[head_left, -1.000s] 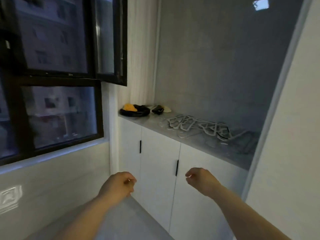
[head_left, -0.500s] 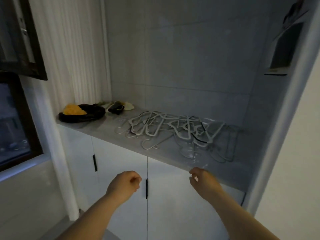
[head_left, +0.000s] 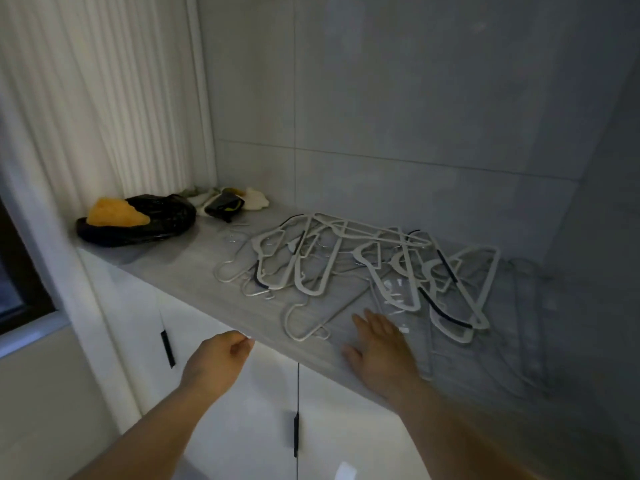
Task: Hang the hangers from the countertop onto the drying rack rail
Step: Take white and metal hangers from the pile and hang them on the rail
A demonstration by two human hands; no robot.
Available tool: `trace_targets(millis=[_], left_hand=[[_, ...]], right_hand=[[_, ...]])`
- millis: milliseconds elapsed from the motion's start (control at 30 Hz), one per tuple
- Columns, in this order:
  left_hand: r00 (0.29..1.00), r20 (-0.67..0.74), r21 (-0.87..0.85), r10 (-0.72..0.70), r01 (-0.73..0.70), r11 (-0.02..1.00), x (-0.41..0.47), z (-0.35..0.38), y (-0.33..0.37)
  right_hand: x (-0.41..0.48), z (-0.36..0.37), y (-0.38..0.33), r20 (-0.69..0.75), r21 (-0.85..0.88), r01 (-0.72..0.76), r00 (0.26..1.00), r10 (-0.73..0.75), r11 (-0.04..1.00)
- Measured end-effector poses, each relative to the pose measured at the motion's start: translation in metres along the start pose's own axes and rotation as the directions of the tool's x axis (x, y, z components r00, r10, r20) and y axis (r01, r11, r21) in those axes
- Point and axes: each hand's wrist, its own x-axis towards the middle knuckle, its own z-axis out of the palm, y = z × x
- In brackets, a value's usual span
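A tangled pile of several pale hangers [head_left: 367, 268], some with dark strips, lies on the grey countertop [head_left: 194, 268]. One thin wire hanger [head_left: 311, 323] sits nearest the front edge. My right hand [head_left: 379, 344] is open, fingers spread, over the countertop just right of that wire hanger and holding nothing. My left hand [head_left: 221, 358] is a loose fist below the counter's front edge, empty. No drying rack rail is in view.
A black bag with an orange-yellow item [head_left: 135, 220] and small cloth items [head_left: 228, 200] sit at the counter's left rear. White cabinet doors [head_left: 242, 410] with dark handles are below. A pleated curtain [head_left: 97, 98] hangs left; tiled wall behind.
The view has turned right from the window and come closer to the counter. My right hand has opened and risen over the countertop edge; my left hand stays fisted.
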Motion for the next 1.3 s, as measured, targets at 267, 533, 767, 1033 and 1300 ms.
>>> trace_targets(millis=[267, 533, 767, 1033, 1300], left_hand=[[0.987, -0.137, -0.026, -0.078, 0.075, 0.997, 0.075, 0.006, 0.024], [0.967, -0.026, -0.071, -0.252, 0.250, 0.966, 0.136, 0.029, 0.048], [0.955, 0.082, -0.110, -0.284, 0.292, 0.950, 0.149, 0.021, 0.048], [0.939, 0.034, -0.110, -0.343, 0.345, 0.932, 0.158, 0.022, 0.044], [0.948, 0.035, -0.670, -0.316, 0.257, 0.697, 0.144, 0.004, 0.044]], right_hand=[[0.027, 0.006, -0.001, 0.093, -0.074, 0.072, 0.994, -0.065, 0.995], [0.031, 0.007, 0.001, 0.101, -0.067, 0.080, 0.992, -0.073, 0.995], [0.032, 0.012, 0.000, 0.050, -0.046, 0.076, 0.996, -0.074, 0.996], [0.032, 0.013, 0.002, 0.036, -0.017, 0.064, 0.997, -0.064, 0.998], [0.028, 0.006, -0.002, 0.069, -0.023, 0.056, 0.996, -0.054, 0.998]])
